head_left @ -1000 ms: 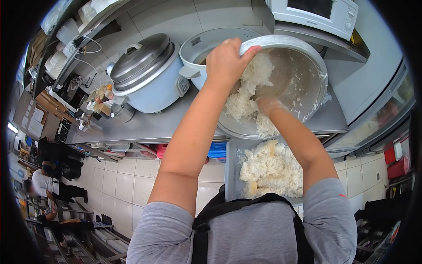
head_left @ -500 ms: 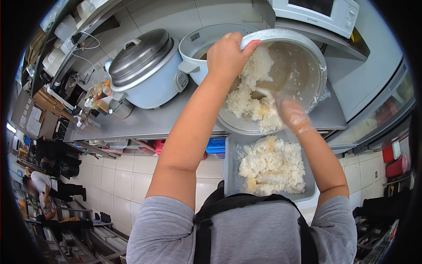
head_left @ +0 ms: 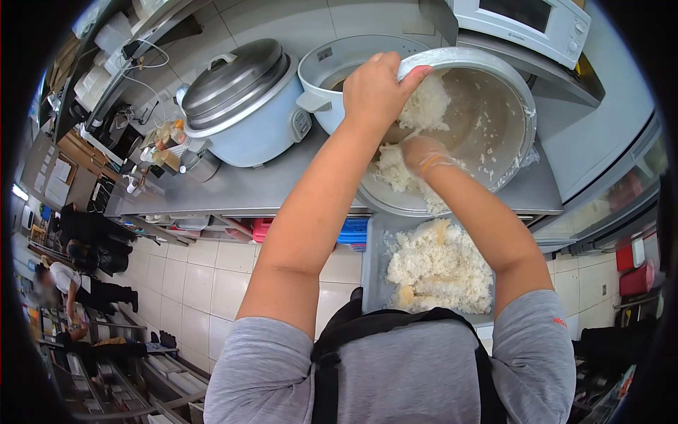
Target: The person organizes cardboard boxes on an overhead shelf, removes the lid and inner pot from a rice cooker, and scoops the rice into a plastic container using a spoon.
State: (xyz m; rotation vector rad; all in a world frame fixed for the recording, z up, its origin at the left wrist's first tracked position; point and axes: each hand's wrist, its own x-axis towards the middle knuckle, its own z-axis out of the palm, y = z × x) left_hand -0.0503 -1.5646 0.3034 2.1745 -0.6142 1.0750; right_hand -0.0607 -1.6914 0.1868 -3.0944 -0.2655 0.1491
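Note:
My left hand (head_left: 374, 88) is closed on the near-left rim of a metal rice pot (head_left: 519, 85), which is tipped towards me. Clumps of cooked rice (head_left: 427, 106) cling inside the pot and lie along its lower side. My right hand (head_left: 421, 153), in a clear plastic glove with an orange band at the wrist, is curled down into that rice. Its fingertips, and whatever they hold, are hidden. Below the pot, a grey tub (head_left: 374, 272) contains a heap of white rice (head_left: 441, 268) with some yellowish crust pieces.
A pale blue cooker body (head_left: 321, 74) stands behind the pot. To its left is a lidded rice cooker (head_left: 244, 106) on the steel counter (head_left: 233, 191). A microwave (head_left: 526, 25) sits on a shelf at upper right. Other people (head_left: 70, 283) are at far left.
My right hand has moved left and up, deeper into the pot's rice; a blurred pale tool-like shape by it is now hidden. My left hand keeps its hold on the rim.

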